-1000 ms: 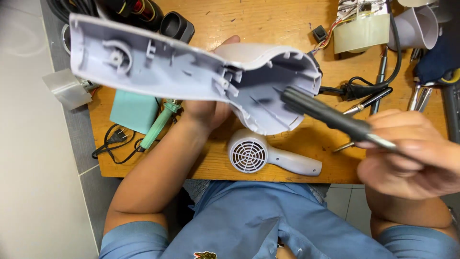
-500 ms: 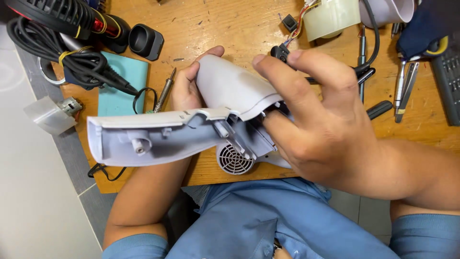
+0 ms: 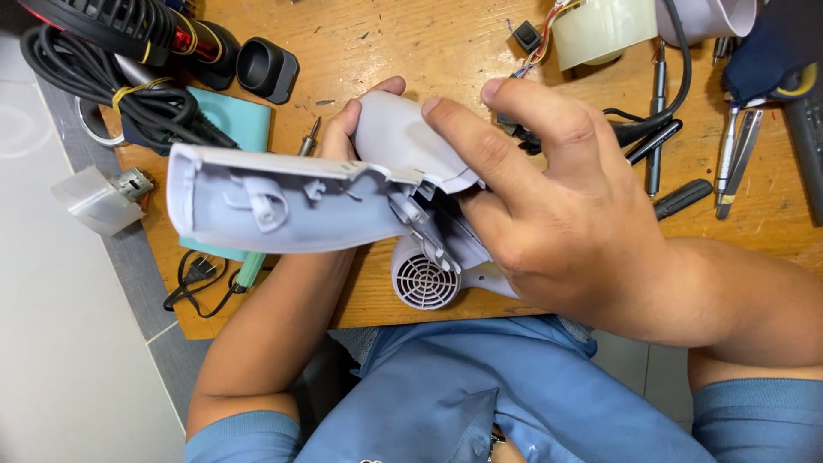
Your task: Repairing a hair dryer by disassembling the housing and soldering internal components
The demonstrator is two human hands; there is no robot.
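I hold a pale lilac hair-dryer shell half (image 3: 291, 206) above the wooden bench (image 3: 411, 51), its hollow inside with ribs and posts facing me and its handle end pointing left. My left hand (image 3: 347, 124) grips the rounded body from behind, fingers curled over the top. My right hand (image 3: 549, 197) covers the shell's right end, index finger laid across the curved top and thumb pressed into the open cavity. Below the shell, a second dryer part with a round grille (image 3: 426, 280) lies on the bench edge.
A coiled black cord (image 3: 111, 77) and a teal pad (image 3: 236, 129) lie at the left. A black cap (image 3: 266, 64), tape roll (image 3: 604, 30), black-handled screwdrivers (image 3: 677, 199) and pliers (image 3: 737, 146) lie at the back and right. A small motor (image 3: 129, 182) sits at the left edge.
The right hand, holding a black-handled tool a second ago, has come onto the shell's right end. The shell has dropped lower and turned so its handle points left.
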